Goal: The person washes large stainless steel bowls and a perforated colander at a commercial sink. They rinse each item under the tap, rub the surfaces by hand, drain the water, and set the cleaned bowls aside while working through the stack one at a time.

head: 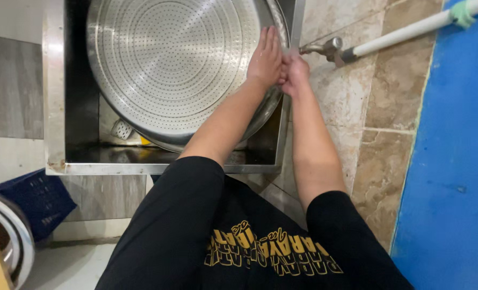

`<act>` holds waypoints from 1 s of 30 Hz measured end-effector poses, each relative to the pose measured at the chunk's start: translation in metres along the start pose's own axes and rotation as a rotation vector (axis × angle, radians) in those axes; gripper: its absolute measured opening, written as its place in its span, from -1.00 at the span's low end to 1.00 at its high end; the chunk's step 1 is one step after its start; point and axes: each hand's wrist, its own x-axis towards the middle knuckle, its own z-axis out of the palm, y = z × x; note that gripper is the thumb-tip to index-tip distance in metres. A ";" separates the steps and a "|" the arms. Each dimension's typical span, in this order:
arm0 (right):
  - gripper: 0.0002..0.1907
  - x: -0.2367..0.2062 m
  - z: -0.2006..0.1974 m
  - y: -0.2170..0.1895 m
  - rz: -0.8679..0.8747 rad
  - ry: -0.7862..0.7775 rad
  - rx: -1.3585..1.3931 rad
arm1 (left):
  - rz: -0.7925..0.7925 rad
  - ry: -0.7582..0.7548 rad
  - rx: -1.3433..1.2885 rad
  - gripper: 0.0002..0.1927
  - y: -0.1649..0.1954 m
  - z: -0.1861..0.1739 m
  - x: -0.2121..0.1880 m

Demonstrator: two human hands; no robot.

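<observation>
Over a steel sink (53, 107), left hand (265, 60) flat and open against the rim of a large perforated steel tray (169, 64), right hand (294, 72) curled shut beside it, touching its fingers, metal tap (325, 48) just right, tiled wall (378, 102), blue crate (37, 198) lower left.

You wear a black short-sleeved shirt (196, 236), sleeves ending above the elbows. Yellow-gold block lettering with script above it sits at 6 o'clock, upside down to you. Forearms and both hands are bare; no watch, no gloves.
</observation>
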 end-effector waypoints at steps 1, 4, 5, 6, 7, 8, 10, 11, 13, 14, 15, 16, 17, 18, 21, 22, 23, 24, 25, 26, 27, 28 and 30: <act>-0.58 0.000 -0.001 -0.001 -0.090 0.055 -0.040 | 0.018 0.046 -0.028 -0.26 0.004 -0.002 0.002; -0.80 0.000 -0.006 -0.010 -0.293 0.102 -0.034 | 0.001 0.142 -0.276 -0.56 0.011 -0.005 0.010; -0.81 0.000 -0.010 -0.013 -0.308 0.047 0.055 | -0.043 0.138 -0.474 -0.65 0.013 -0.005 0.013; -0.82 -0.001 -0.015 -0.016 -0.321 -0.007 0.145 | -0.084 0.129 -0.674 -0.73 0.014 -0.005 0.018; -0.89 -0.002 -0.021 -0.017 -0.342 -0.041 0.291 | -0.160 0.144 -0.782 -0.76 0.015 -0.004 0.024; -0.88 -0.004 -0.028 -0.018 -0.354 -0.070 0.441 | -0.236 0.146 -0.890 -0.80 0.016 -0.003 0.030; -0.83 -0.010 -0.041 -0.013 -0.381 -0.121 0.618 | -0.313 0.146 -1.102 -0.82 0.021 0.001 0.042; -0.83 -0.013 -0.046 -0.008 -0.407 -0.161 0.643 | -0.311 0.165 -1.198 -0.80 0.023 0.003 0.049; -0.76 -0.019 -0.052 0.003 -0.428 -0.304 0.656 | -0.305 0.316 -1.299 -0.79 0.027 0.007 0.063; -0.71 -0.023 -0.052 0.009 -0.402 -0.401 0.642 | -0.318 0.436 -1.303 -0.80 0.030 0.009 0.066; -0.64 -0.023 -0.053 0.016 -0.364 -0.510 0.643 | -0.341 0.552 -1.283 -0.78 0.030 0.012 0.068; -0.60 -0.024 -0.054 0.021 -0.278 -0.335 0.649 | -0.326 0.421 -1.320 -0.81 0.032 0.013 0.069; -0.56 -0.025 -0.053 0.024 -0.205 -0.153 0.650 | -0.298 0.287 -1.358 -0.84 0.033 0.014 0.071; -0.50 -0.024 -0.054 0.027 -0.142 0.044 0.648 | -0.255 0.145 -1.400 -0.86 0.034 0.015 0.071; -0.38 -0.019 -0.053 0.023 -0.194 -0.493 0.728 | -0.095 0.334 -1.278 -0.88 0.025 0.019 0.064; -0.35 -0.017 -0.051 0.020 -0.171 -0.369 0.780 | -0.094 0.376 -1.186 -0.75 0.018 0.018 0.061; -0.31 -0.014 -0.047 0.015 -0.157 -0.248 0.835 | -0.085 0.418 -1.085 -0.59 0.008 0.018 0.055; -0.28 -0.011 -0.043 0.008 -0.154 -0.122 0.886 | -0.049 0.477 -0.976 -0.60 -0.005 0.020 0.048; -0.26 -0.007 -0.038 0.003 -0.126 -0.156 0.934 | -0.008 0.534 -0.866 -0.61 -0.017 0.023 0.042; -0.24 -0.003 -0.030 -0.003 -0.098 -0.197 0.984 | -0.095 0.423 -0.764 -0.62 -0.030 0.028 0.032; -0.22 0.002 -0.021 -0.008 -0.065 -0.239 1.034 | -0.184 0.311 -0.660 -0.62 -0.040 0.032 0.022; -0.23 0.005 -0.014 -0.012 -0.053 -0.277 1.019 | -0.213 0.325 -0.715 -0.50 -0.043 0.034 0.015; -0.25 0.010 0.003 -0.020 -0.015 -0.367 0.975 | -0.294 0.361 -0.820 -0.25 -0.050 0.035 0.002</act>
